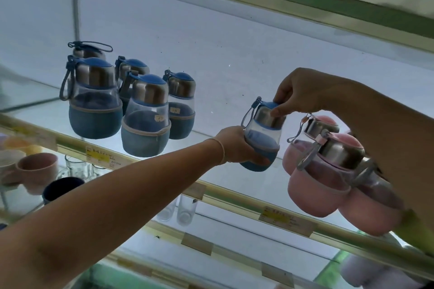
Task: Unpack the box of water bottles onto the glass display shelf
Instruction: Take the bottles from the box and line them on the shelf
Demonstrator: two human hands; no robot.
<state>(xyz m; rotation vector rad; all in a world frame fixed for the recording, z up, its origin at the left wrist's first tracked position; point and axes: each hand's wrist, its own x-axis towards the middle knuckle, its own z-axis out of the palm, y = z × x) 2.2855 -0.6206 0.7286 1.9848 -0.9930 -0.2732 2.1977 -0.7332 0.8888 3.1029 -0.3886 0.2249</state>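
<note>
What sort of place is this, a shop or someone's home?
Most likely a housewares shop. Tiered glass shelves carry price labels on their front rails, matching blue bottles and pink bottles stand grouped like stock, and cups and drinking glasses sit on the shelf below.

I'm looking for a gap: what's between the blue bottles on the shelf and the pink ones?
Head view: another blue bottle, left hand gripping its base, right hand pinching its cap; beside it, bare glass shelf.
</note>
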